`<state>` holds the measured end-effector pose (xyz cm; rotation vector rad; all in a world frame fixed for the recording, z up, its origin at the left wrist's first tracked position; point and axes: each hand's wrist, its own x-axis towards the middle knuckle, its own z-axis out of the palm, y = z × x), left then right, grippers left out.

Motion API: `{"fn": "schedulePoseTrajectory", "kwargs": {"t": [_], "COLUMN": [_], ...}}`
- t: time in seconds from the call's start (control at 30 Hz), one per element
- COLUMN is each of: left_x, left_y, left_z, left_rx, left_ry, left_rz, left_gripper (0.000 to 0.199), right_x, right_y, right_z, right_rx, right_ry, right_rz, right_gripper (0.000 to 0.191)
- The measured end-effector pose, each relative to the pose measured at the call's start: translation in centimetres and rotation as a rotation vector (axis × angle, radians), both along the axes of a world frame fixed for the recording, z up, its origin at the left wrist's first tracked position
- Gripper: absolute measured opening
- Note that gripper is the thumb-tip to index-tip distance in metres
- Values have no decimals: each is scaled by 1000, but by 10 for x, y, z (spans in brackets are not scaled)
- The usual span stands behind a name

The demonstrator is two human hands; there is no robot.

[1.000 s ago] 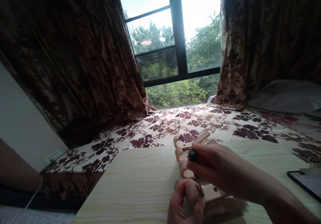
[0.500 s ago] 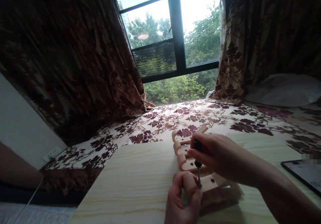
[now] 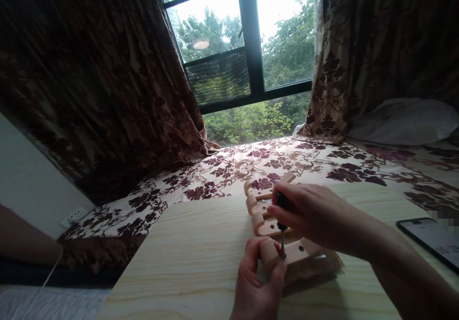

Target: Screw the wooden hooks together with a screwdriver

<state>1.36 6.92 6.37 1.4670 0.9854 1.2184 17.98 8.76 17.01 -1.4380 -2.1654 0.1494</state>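
A screwdriver (image 3: 282, 210) with a black handle is gripped in my right hand (image 3: 304, 210), its shaft pointing down. The tip meets a light wooden piece (image 3: 294, 253) near its rounded end, beside a dark hole. My left hand (image 3: 258, 277) is closed around that rounded end, thumb and fingers on either side. Behind it, several similar wooden pieces (image 3: 263, 224) with rounded ends and dark holes lie in a row. Clear plastic packaging (image 3: 328, 262) shows to the right, under the nearest piece. The screw head, if any, is too small to make out.
A pale wooden board (image 3: 179, 258) carries the work. On its right lies a phone (image 3: 430, 241) with a lit screen. Beyond the board spreads a floral cloth (image 3: 229, 176) up to a window (image 3: 251, 47) between patterned curtains (image 3: 107, 81). A power socket (image 3: 73, 217) is at left.
The whole view has shifted slightly, so everything appears a little higher. Both hands keep their holds, with the screwdriver tip still at the same wooden piece.
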Motion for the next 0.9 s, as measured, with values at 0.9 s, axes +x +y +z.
{"fn": "schedulePoseTrajectory", "kwargs": {"t": [0.9], "left_x": [-14], "left_y": [13], "left_z": [3], "left_rx": [-15], "left_ry": [23], "left_rz": [-174], "left_gripper": [20], "right_x": [-5], "right_y": [0], "right_z": [-6], "right_rx": [6], "right_ry": [30], "right_rz": [57], "right_gripper": [15]}}
